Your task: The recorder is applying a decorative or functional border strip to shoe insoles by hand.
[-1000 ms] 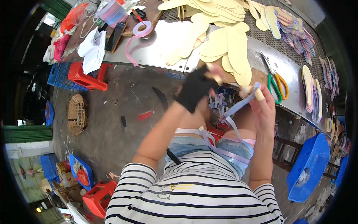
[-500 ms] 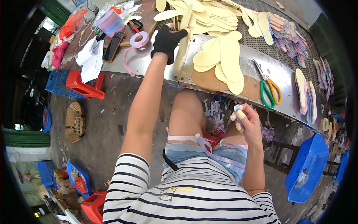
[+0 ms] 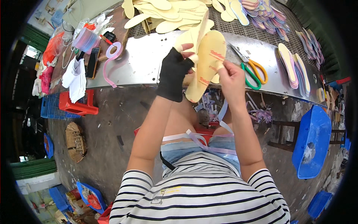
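Observation:
My left hand [image 3: 176, 74], in a black fingerless glove, grips a yellow insole [image 3: 209, 48] with red print, held tilted above the front edge of the bench. Another yellow insole stands on edge behind it, partly hidden. My right hand [image 3: 234, 77] is closed at the insole's right edge, its thumb against the printed face. A pale lilac strip of tape [image 3: 223, 112] runs down from that hand toward my lap; its upper end is hidden by the fingers. Scissors [image 3: 251, 67] with one green and one orange handle lie just right of my right hand.
Loose yellow insoles [image 3: 164, 11] are heaped at the back. Patterned insoles [image 3: 263, 16] pile up at the far right, with a standing row [image 3: 292, 71] nearer. A lilac tape roll [image 3: 114, 50], a phone [image 3: 93, 62] and white papers [image 3: 75, 78] lie left. A blue basin [image 3: 311, 143] stands right.
My left hand has come back toward me with the yellow insole. My right hand has risen from above my lap to the insole's edge. The view has shifted to the right.

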A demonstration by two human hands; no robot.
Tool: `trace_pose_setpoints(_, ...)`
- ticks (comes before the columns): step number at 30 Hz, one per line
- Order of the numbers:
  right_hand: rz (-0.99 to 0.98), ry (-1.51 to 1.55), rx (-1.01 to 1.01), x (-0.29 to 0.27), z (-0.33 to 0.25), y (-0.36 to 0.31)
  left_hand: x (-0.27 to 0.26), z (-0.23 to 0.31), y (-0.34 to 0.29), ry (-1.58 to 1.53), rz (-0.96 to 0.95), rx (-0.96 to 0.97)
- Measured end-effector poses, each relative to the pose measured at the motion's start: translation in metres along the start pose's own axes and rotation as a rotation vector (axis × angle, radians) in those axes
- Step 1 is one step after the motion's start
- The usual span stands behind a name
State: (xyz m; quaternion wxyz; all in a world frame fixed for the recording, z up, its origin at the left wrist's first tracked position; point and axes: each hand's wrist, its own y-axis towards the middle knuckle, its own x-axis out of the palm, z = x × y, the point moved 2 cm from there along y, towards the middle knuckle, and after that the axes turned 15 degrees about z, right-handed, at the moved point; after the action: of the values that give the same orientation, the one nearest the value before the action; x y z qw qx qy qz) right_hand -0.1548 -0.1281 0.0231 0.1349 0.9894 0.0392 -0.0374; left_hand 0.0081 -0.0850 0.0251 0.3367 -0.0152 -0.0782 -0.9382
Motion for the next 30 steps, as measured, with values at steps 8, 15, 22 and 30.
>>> trace_pose_setpoints(8,0.164,0.298,0.268,-0.038,0.022,0.009,-0.060,-0.015,0.050,0.519,0.233,0.241)
trace_pose_setpoints(15,0.139,-0.500,-0.579,-0.015,-0.015,-0.023,0.016,0.019,-0.061,0.166,-0.193,0.062)
trace_pose_setpoints(22,-0.061,0.053,-0.177,-0.012,-0.017,-0.048,-0.017,0.005,-0.059,-0.302,0.077,-0.269)
trace_pose_setpoints(30,-0.109,0.355,0.238,-0.028,-0.038,-0.035,-0.018,0.004,-0.079,-0.390,0.062,-0.235)
